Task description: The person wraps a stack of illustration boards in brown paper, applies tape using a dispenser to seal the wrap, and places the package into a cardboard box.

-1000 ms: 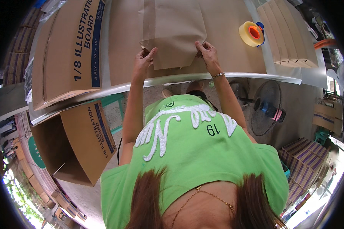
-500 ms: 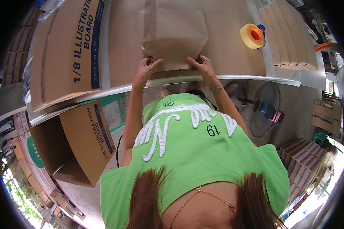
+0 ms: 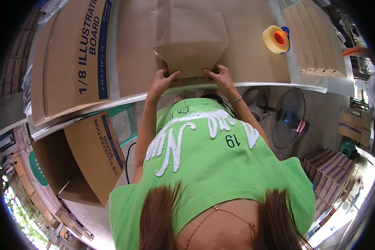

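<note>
Brown kraft paper (image 3: 191,33), folded around something flat, lies on the table before me with its near end tapering to a flap. My left hand (image 3: 162,80) pinches the left corner of that flap between thumb and fingers. At the right corner, my right hand (image 3: 221,77) grips the flap the same way, a bracelet on its wrist. The fingers of both hands are partly hidden under the paper. A flat brown paper sheet (image 3: 262,62) lies beneath the parcel. To the right of it is a roll of clear tape (image 3: 272,40) with an orange core and blue dispenser.
A closed cardboard carton (image 3: 62,62) stands on the table's left, and an open carton (image 3: 91,154) sits below it. Several brown wrapped parcels (image 3: 316,41) are lined up at the right. A standing fan (image 3: 288,118) is beside the table, near stacked striped bundles (image 3: 329,179).
Both hands have drawn slightly closer together, and the flap between them has narrowed, its sides folded further inward. The tape and cartons stay in place.
</note>
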A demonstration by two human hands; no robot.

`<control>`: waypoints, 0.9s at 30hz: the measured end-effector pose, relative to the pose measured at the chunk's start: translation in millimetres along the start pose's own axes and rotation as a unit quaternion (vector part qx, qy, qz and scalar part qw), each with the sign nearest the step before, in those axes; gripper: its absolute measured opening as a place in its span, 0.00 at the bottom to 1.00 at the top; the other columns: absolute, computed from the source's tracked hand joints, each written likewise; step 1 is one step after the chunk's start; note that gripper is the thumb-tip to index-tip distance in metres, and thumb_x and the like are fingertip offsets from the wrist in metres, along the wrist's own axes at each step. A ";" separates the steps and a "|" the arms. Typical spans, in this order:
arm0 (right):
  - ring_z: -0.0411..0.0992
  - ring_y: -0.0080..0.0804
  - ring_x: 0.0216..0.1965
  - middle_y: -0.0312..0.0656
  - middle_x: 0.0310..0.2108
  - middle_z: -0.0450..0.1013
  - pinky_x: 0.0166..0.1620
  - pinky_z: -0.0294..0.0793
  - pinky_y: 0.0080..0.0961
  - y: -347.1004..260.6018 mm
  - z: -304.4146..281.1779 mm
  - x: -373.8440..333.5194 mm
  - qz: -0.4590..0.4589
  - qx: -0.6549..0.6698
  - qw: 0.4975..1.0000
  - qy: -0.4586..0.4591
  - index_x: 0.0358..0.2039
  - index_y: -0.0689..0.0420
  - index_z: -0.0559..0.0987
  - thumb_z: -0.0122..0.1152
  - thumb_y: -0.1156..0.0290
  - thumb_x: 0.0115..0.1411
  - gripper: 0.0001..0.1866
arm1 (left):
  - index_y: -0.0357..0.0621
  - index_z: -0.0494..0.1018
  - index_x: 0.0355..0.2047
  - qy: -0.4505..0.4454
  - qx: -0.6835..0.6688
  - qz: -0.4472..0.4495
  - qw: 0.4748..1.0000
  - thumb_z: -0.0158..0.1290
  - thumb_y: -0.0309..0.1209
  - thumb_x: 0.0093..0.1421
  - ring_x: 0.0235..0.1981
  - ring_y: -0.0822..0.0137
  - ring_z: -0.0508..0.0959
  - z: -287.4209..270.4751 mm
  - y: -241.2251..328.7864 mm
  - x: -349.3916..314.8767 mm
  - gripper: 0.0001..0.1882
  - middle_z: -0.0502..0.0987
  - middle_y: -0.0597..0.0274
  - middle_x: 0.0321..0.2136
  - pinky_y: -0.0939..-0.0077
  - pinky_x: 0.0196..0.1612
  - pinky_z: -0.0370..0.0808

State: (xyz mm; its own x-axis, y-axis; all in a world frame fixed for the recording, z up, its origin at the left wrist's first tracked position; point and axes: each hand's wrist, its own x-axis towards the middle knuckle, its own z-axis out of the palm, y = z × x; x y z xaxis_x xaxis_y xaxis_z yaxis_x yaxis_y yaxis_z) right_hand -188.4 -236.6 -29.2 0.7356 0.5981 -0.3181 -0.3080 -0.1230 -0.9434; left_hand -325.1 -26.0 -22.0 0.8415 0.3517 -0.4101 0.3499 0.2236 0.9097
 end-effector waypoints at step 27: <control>0.76 0.36 0.36 0.40 0.32 0.78 0.39 0.75 0.33 -115.9 -83.1 108.7 -0.116 -0.391 0.898 0.168 0.37 0.56 0.80 0.61 0.55 0.62 0.17 | 0.40 0.79 0.41 0.169 0.333 0.247 0.894 0.56 0.48 0.63 0.37 0.63 0.81 -52.4 156.4 87.0 0.21 0.81 0.58 0.33 0.72 0.41 0.76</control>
State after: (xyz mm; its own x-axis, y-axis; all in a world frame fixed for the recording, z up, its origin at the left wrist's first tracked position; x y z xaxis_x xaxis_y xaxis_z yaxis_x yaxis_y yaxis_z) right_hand -22.6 -223.1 37.8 0.9064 0.4223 0.0085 0.2969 -0.6227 -0.7240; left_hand -218.7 87.1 81.2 0.8287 0.5369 0.1581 0.2323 -0.5869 0.7756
